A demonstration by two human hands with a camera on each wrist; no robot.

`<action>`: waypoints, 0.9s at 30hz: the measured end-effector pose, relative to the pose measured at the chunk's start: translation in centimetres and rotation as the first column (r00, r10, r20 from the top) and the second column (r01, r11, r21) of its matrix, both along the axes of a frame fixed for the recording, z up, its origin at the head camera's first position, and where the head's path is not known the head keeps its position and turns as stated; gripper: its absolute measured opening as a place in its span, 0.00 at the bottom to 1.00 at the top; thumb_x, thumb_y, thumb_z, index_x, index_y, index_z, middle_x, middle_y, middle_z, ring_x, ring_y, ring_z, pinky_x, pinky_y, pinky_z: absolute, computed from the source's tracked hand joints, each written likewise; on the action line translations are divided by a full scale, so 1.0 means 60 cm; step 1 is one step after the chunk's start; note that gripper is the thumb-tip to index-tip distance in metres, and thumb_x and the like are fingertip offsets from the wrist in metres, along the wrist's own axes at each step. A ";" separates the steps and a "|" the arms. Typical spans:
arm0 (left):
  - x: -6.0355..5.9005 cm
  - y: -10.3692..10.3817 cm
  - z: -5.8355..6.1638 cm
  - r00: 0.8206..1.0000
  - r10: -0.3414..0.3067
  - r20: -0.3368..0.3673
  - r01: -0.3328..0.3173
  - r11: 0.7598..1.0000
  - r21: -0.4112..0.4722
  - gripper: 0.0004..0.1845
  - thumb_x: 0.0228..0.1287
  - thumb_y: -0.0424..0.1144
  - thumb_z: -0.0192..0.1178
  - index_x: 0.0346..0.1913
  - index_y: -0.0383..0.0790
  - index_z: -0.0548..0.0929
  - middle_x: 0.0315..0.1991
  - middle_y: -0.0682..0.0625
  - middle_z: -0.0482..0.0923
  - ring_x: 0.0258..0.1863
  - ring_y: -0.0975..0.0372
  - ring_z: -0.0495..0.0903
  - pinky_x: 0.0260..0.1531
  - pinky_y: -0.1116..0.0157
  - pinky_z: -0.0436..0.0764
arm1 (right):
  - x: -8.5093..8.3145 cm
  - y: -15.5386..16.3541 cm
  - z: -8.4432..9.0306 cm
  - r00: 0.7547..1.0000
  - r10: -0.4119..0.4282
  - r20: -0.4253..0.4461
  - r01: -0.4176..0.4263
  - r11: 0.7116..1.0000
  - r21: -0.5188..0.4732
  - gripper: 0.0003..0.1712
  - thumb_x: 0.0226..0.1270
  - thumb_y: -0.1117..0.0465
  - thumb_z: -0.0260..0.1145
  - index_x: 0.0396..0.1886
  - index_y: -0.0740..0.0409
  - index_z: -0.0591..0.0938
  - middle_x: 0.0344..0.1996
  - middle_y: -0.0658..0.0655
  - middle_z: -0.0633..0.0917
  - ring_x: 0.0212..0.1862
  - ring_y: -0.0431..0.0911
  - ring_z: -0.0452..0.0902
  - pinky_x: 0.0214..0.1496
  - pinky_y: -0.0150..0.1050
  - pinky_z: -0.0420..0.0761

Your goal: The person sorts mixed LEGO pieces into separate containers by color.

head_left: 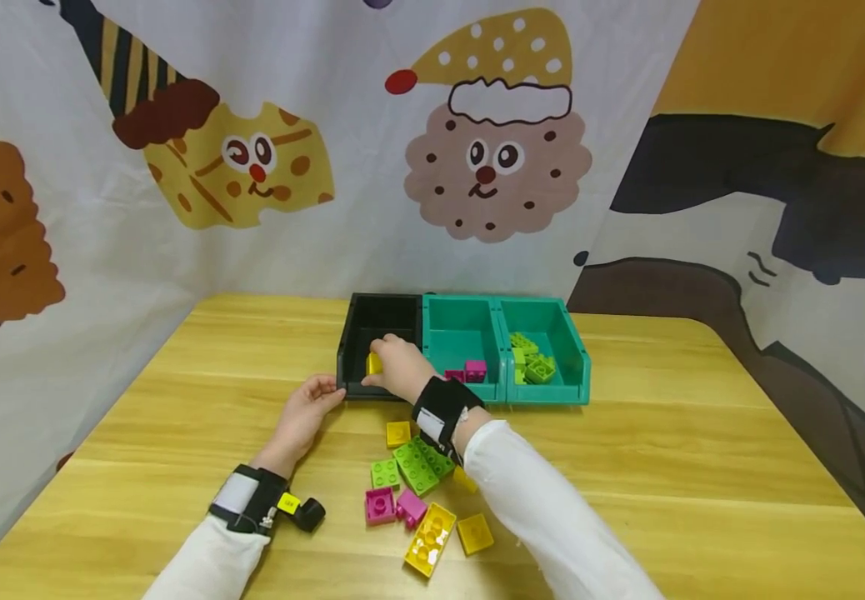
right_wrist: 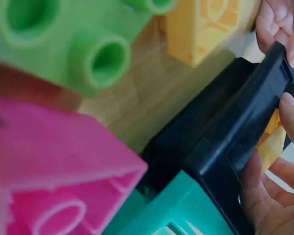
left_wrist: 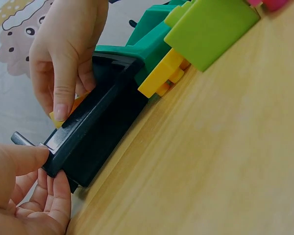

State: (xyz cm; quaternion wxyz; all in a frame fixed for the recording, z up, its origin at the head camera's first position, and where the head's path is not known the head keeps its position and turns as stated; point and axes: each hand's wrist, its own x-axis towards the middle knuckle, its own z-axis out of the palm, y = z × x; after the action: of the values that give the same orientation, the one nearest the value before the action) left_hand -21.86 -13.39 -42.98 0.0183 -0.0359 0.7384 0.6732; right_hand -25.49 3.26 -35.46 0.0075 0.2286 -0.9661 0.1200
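I see my right hand reaching over the front lip of the black plastic bin, its grip pinched on a small yellow plastic brick just inside. My left hand steadies the bin's front left corner, fingers curled against it. Beside it stand two teal plastic bins holding pink and green bricks. More loose coloured bricks lie on the wooden tabletop. I judge the placing step underway; next I should part the fingers to release.
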 end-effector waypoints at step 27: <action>-0.001 -0.001 -0.007 1.000 -0.002 -0.030 0.003 1.000 0.022 0.12 0.66 0.29 0.55 0.49 0.26 0.72 0.35 0.54 0.72 0.37 0.69 0.71 0.37 0.75 0.72 | -0.004 -0.003 -0.009 0.973 0.132 0.191 -0.157 0.980 0.122 0.19 0.74 0.59 0.52 0.60 0.57 0.77 0.62 0.59 0.74 0.66 0.50 0.67 0.68 0.40 0.65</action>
State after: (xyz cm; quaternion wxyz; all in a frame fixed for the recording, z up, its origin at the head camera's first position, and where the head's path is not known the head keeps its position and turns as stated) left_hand -21.94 -13.42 -43.43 0.0084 -0.0248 0.7313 0.6816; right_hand -25.75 3.07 -35.99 -0.1051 0.2867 -0.9494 0.0740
